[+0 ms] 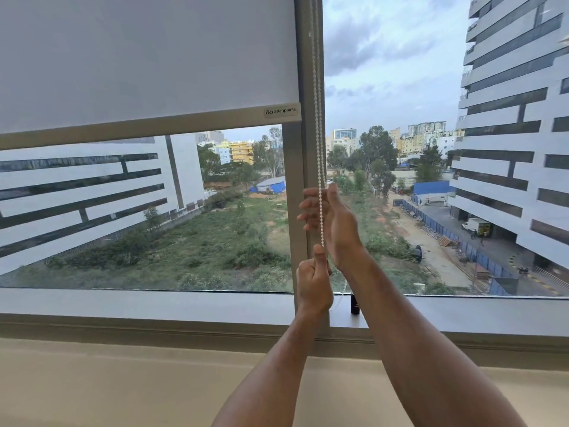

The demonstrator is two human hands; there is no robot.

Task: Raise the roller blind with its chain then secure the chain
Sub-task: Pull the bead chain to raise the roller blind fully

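You are working partway through the raise: the roller blind point(147, 57) is covering the upper part of the left pane, and its bottom bar point(147, 126) is hanging well above the window sill point(154, 303), with the view showing beneath it. How high you mean to take it I cannot say, but by the look of it more pulling is still to come, and securing the chain is not yet done.

The beaded chain point(319, 149) is running down along the window frame point(308, 87) between the two panes. Your left hand point(314, 285) is closing in a fist around the chain low down, near the sill, with the thumb pressing on top. Your right hand point(334, 229) is sitting higher, just above the left, its fingers point(309, 208) loosely curling around the chain; whether it is truly gripping I cannot tell. A small dark fitting point(354, 304) is standing on the sill just right of your left hand, possibly the chain's holder.

A label point(280, 111) at the right end of the bottom bar is reading "asianpaints" beside a small logo.
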